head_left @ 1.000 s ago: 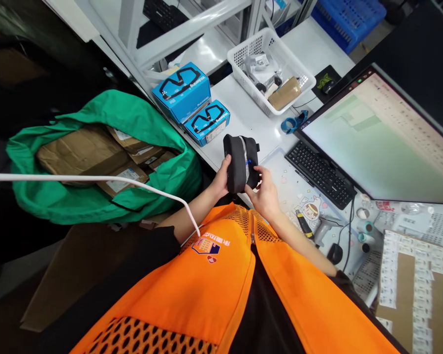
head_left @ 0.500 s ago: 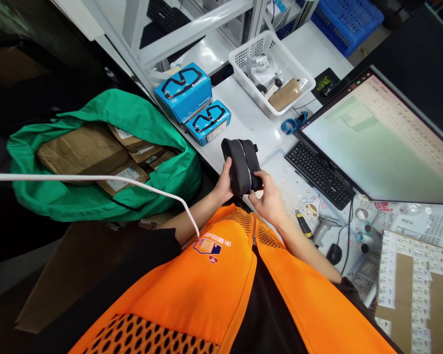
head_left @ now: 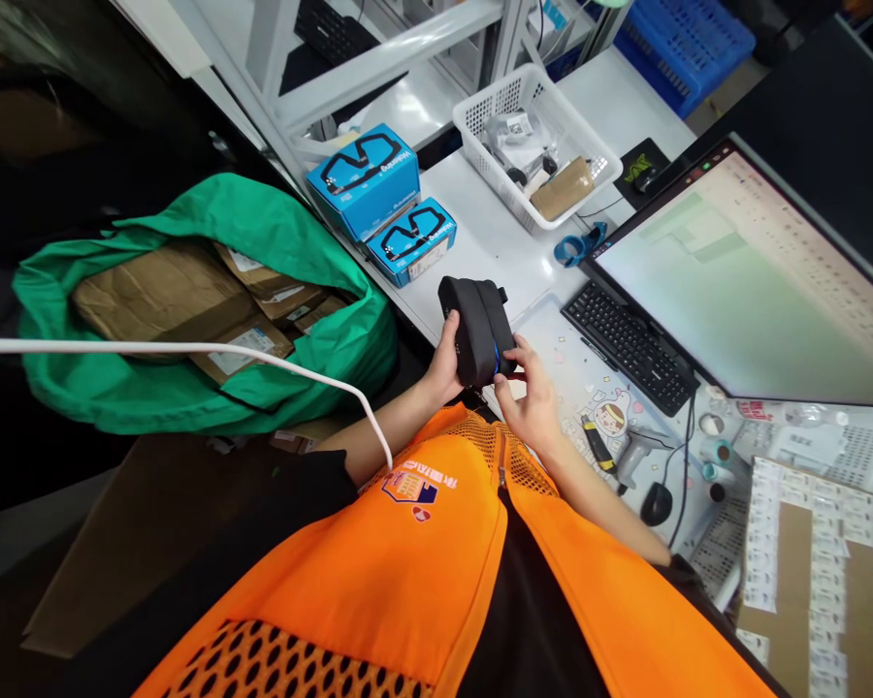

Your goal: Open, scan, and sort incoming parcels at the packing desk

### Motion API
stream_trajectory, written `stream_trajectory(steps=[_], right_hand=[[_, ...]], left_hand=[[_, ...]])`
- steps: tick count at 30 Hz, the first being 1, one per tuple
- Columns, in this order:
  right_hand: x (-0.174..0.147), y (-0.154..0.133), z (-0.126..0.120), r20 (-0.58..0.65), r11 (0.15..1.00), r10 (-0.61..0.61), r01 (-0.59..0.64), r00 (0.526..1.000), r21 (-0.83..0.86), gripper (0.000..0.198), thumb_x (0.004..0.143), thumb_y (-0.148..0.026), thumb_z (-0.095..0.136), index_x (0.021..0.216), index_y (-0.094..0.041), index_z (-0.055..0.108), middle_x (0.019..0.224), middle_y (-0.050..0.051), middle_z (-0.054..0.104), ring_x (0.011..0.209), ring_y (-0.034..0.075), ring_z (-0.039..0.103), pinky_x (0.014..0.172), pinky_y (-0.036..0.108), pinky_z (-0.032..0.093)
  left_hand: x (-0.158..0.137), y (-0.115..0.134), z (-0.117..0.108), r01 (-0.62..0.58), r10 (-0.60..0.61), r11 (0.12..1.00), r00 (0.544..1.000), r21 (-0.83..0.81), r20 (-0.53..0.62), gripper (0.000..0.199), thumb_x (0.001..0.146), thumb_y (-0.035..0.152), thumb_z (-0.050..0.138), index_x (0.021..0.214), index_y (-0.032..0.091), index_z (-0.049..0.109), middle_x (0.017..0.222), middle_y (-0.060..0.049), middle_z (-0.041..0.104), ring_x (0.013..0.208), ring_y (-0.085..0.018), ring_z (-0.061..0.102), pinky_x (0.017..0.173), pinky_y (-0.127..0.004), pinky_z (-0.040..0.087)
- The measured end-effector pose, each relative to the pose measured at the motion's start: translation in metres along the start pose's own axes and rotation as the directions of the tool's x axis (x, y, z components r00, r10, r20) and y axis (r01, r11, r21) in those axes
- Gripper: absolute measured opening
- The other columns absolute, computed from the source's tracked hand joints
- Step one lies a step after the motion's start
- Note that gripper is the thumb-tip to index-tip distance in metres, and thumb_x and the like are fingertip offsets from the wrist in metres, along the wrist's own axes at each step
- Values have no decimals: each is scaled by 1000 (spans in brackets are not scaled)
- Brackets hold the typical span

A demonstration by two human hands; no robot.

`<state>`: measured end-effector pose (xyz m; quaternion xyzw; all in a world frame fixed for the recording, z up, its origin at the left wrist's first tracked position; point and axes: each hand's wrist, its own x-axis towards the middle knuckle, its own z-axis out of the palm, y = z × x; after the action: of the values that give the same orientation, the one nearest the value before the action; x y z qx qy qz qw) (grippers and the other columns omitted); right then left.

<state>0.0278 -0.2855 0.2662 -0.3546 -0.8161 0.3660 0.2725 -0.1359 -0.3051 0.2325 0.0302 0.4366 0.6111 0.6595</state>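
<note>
My left hand (head_left: pixel 445 364) grips a black zippered case (head_left: pixel 472 325) by its near left side, thumb up along its side wall. The case is boxy with rounded corners and is held up in front of my vest, with a small tab at its far right corner. My right hand (head_left: pixel 534 393) is at the case's near right edge, thumb and fingers bent closely around it. A short blue strip (head_left: pixel 497 357) shows along the seam beside the right fingertips. What lies under those fingers is partly hidden.
Left, a green bag (head_left: pixel 335 378) holds cardboard parcels. Two blue boxes (head_left: pixel 364 184) stand on the white desk by a white basket (head_left: pixel 472 136) of small items. Right are a keyboard (head_left: pixel 630 344), monitor (head_left: pixel 757 281), cutter (head_left: pixel 598 444) and scanner (head_left: pixel 631 456). A pale rod (head_left: pixel 291 366) crosses in front.
The pale zipper line along the case's seam no longer shows, and the blue strip is more visible. My right fingers have shifted slightly at the near edge. The left hand keeps its hold.
</note>
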Motion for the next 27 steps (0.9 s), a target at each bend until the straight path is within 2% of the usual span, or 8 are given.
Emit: stream_trajectory(steps=[4,9,11,14,17,20,24,27], right_hand=[[-1,-6,0,32,996,9,-6,999,-85,26,105,-34,55,126,-23,66,169,19,44,148,36,56,106,54,63],[3,-7,4,-27,986,35,-39,999,-164,31,106,-31,52,129,-25,72,166,16,47,143,36,61,107,58,63],[5,-5,3,-23,989,2,-6,1000,-148,31,107,-32,53,129,-26,74,167,14,45,145,34,59,110,56,62],[3,-6,-4,42,991,-105,108,994,-80,34,107,-32,55,135,-26,72,170,14,42,157,33,46,121,57,53],[-1,-8,-13,33,992,-125,125,992,21,35,109,-31,53,140,-26,68,163,16,52,151,30,54,113,52,60],[1,-5,-20,-65,996,-36,41,997,84,28,108,-37,56,130,-26,70,147,16,66,136,29,65,95,45,67],[23,5,-37,-159,981,63,-31,985,193,27,106,-44,62,123,-26,72,133,14,73,110,26,76,87,44,67],[52,2,-56,-156,977,57,-23,986,211,28,105,-47,64,119,-25,74,117,10,77,99,24,77,88,44,66]], left_hand=[[-1,1,1,-16,16,1000,1000,-1,-6,96,103,84,21,150,11,63,144,-16,71,138,-34,65,114,-44,57],[-3,-2,1,21,-18,998,998,-57,54,87,105,80,28,142,13,69,140,-15,73,139,-34,64,115,-44,58],[-2,-1,-1,4,-1,997,999,-82,40,84,105,79,31,137,14,71,136,-15,75,140,-34,64,116,-44,57],[-1,3,-6,8,-6,995,1000,-100,20,83,104,79,32,134,12,72,135,-16,75,140,-35,63,117,-45,56],[-3,7,-14,31,-30,995,999,-89,20,83,104,80,34,133,12,71,138,-18,74,141,-36,63,116,-47,56],[-9,8,-27,40,-39,999,999,-28,23,82,96,85,49,125,12,72,129,-21,77,136,-39,66,112,-50,58],[-22,9,-41,-123,101,986,977,109,189,96,64,84,87,127,13,72,123,-20,78,123,-44,71,99,-48,63],[-35,16,-44,-202,117,958,923,204,366,102,58,76,96,135,14,70,130,-19,76,122,-43,71,94,-41,62]])
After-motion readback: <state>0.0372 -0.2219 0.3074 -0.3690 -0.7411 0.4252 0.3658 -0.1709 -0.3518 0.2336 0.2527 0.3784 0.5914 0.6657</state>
